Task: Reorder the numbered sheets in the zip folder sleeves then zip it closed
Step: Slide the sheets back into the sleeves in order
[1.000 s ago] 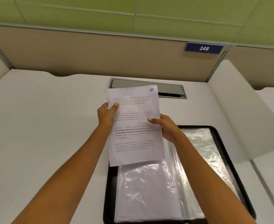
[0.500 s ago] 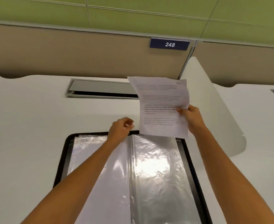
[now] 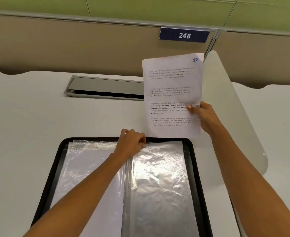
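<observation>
Paper point(image 3: 171, 93) in right hand point(image 3: 204, 115), sleeve point(image 3: 158, 168) in left hand point(image 3: 132, 142).

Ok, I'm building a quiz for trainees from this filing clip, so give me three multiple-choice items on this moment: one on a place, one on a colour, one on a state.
1. Where is the sheet marked 10?
A) flat on the desk
B) held up by the right hand, beyond the far edge of the zip folder
C) pinned to the partition wall

2. What colour is the zip folder's rim?
A) red
B) black
C) green

3. What is the left hand doing?
A) lying flat on the desk
B) holding a pen
C) pinching a plastic sleeve at its top edge

Answers: 1 B, the right hand's grip holds it upright in the air; 2 B, a black border frames the sleeves; 3 C, its fingers curl on the plastic near the spine.
</observation>
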A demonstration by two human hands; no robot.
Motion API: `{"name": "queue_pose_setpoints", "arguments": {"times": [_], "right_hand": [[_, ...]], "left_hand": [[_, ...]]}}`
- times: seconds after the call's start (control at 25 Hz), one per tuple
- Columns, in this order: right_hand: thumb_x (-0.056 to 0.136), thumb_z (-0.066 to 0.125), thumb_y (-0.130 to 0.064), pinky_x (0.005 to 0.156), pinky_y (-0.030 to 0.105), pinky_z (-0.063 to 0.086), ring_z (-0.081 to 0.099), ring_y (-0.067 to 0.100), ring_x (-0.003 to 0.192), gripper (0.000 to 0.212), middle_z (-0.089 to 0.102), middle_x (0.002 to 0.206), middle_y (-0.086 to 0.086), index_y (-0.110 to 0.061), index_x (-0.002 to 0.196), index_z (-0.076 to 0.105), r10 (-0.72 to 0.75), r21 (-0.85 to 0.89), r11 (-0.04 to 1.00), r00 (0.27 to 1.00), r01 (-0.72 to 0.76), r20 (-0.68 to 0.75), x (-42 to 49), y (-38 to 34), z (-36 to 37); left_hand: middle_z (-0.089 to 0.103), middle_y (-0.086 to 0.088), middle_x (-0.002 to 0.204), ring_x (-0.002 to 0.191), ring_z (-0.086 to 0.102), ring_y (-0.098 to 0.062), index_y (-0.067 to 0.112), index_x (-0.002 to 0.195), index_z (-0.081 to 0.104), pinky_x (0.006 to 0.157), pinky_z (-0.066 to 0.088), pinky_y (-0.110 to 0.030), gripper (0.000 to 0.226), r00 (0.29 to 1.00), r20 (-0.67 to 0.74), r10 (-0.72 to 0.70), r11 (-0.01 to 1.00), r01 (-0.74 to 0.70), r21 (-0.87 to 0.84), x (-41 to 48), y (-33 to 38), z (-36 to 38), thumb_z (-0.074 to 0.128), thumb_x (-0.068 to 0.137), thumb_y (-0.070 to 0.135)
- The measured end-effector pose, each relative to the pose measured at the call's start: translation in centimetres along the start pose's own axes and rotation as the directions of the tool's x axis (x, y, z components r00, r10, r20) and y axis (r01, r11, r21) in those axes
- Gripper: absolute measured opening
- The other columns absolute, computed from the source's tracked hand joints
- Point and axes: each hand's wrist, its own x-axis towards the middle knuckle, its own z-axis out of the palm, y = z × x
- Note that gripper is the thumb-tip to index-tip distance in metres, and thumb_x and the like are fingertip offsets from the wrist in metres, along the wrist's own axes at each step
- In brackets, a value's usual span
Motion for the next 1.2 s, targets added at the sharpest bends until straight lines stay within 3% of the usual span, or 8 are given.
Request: {"name": "queue_pose_setpoints", "arguments": {"times": [0.16, 0.4, 0.6, 0.8, 1.08, 1.2], "right_hand": [[0.088, 0.068, -0.010, 0.086, 0.042, 0.056, 0.070, 0.028, 0.099, 0.020, 0.073, 0.108, 0.009, -0.009, 0.108, 0.069, 0.009, 0.020, 1.000, 0.996, -0.011, 0.085, 0.9, 0.7, 0.6], [0.087, 0.069, -0.011, 0.084, 0.041, 0.057, 0.070, 0.029, 0.097, 0.027, 0.073, 0.107, 0.011, -0.003, 0.113, 0.067, 0.039, -0.072, 0.997, 0.976, -0.024, 0.213, 1.9, 0.6, 1.6], [0.091, 0.065, -0.015, 0.081, 0.037, 0.057, 0.072, 0.019, 0.084, 0.010, 0.074, 0.094, 0.004, -0.013, 0.099, 0.071, -0.046, -0.267, 0.957, 0.968, 0.113, 0.245, 2.0, 1.0, 3.1], [0.092, 0.064, -0.017, 0.080, 0.034, 0.057, 0.071, 0.017, 0.085, 0.018, 0.074, 0.097, 0.005, -0.009, 0.107, 0.069, -0.060, -0.281, 0.949, 0.959, 0.141, 0.278, 1.5, 1.6, 5.3], [0.090, 0.066, -0.016, 0.087, 0.047, 0.057, 0.071, 0.026, 0.094, 0.026, 0.073, 0.107, 0.009, -0.009, 0.116, 0.067, 0.012, -0.271, 0.958, 0.935, 0.091, 0.354, 0.2, 3.4, 8.3], [0.093, 0.060, -0.011, 0.093, 0.049, 0.053, 0.068, 0.029, 0.101, 0.026, 0.069, 0.115, 0.012, -0.007, 0.119, 0.062, 0.157, -0.366, 0.931, 0.884, 0.017, 0.440, 0.2, 3.5, 8.2]], "left_hand": [[0.068, 0.015, 0.087, 0.093, 0.058, -0.010, 0.030, 0.086, 0.069, 0.095, 0.025, -0.030, 0.004, 0.979, -0.159, 0.129, 0.985, -0.107, 0.136, -1.2, -0.2, 0.4, 0.069, 0.084, 0.034], [0.062, 0.005, 0.094, 0.091, 0.051, -0.015, 0.027, 0.081, 0.074, 0.083, 0.035, -0.030, 0.008, 0.902, -0.396, 0.173, 0.984, -0.143, 0.103, -3.4, -0.3, 1.3, 0.079, 0.076, 0.028], [0.064, 0.005, 0.091, 0.087, 0.051, -0.013, 0.024, 0.083, 0.073, 0.079, 0.035, -0.028, 0.006, 0.891, -0.414, 0.185, 0.983, -0.160, 0.096, -4.1, -0.5, 1.5, 0.073, 0.078, 0.028], [0.064, 0.006, 0.091, 0.086, 0.056, -0.014, 0.023, 0.084, 0.071, 0.079, 0.039, -0.030, 0.017, 0.889, -0.423, 0.174, 0.985, -0.155, 0.079, -4.5, -0.6, 1.7, 0.060, 0.087, 0.035], [0.066, 0.013, 0.083, 0.082, 0.057, -0.010, 0.023, 0.090, 0.065, 0.082, 0.039, -0.029, 0.015, 0.917, -0.382, 0.114, 0.991, -0.131, -0.019, -4.2, -0.3, 1.5, 0.055, 0.092, 0.034], [0.066, 0.013, 0.084, 0.083, 0.058, -0.011, 0.022, 0.098, 0.063, 0.084, 0.038, -0.029, 0.014, 0.955, -0.290, 0.065, 0.993, -0.091, -0.077, -3.7, 0.3, 1.2, 0.056, 0.092, 0.033]]}}
